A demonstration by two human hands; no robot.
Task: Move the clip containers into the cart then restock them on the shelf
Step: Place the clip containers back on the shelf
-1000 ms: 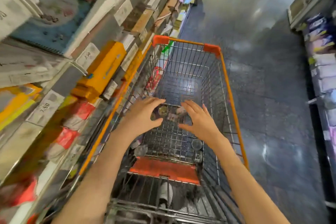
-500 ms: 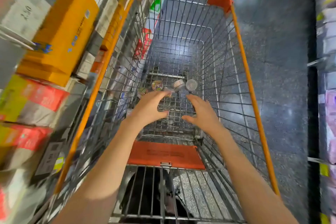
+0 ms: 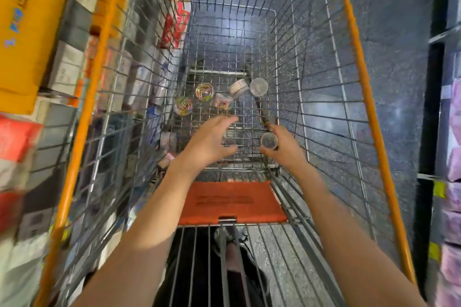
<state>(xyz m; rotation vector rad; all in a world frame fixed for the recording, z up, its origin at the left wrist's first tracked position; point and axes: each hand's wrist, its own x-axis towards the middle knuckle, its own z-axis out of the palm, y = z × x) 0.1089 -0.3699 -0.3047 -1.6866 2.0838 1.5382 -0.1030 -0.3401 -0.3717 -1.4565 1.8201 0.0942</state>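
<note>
Wire mesh w/ orange rim: cart [image 3: 359,62] fills the view, both arms reaching down inside it. Right hand [image 3: 287,147] grips a clear round clip container [image 3: 269,141], fingers curled round it, its lid end facing the camera, just above the cart floor near the right wall. Left hand [image 3: 209,142] holds nothing; fingers spread and reaching fwd, thumb out to the right, hovering over the mesh. Just beyond the left fingertips lie more containers on the cart floor: two w/ coloured clips, [image 3: 183,105] and [image 3: 204,92], a third on its side [image 3: 223,101], a labelled one tipped over [image 3: 238,88], and one w/ silvery contents [image 3: 259,87] touching it (blur makes contents hard to read). Two more labelled containers, [image 3: 168,139] and [image 3: 166,159], sit against the left cart wall, beside the left wrist. Orange child-seat flap [image 3: 232,203] lies between the forearms. Shelf [image 3: 62,77] on the left carries a yellow envelope pack [image 3: 22,32] plus red and grey packs, all motion-blurred. Dark speckled floor [image 3: 399,57] to the right.
</note>
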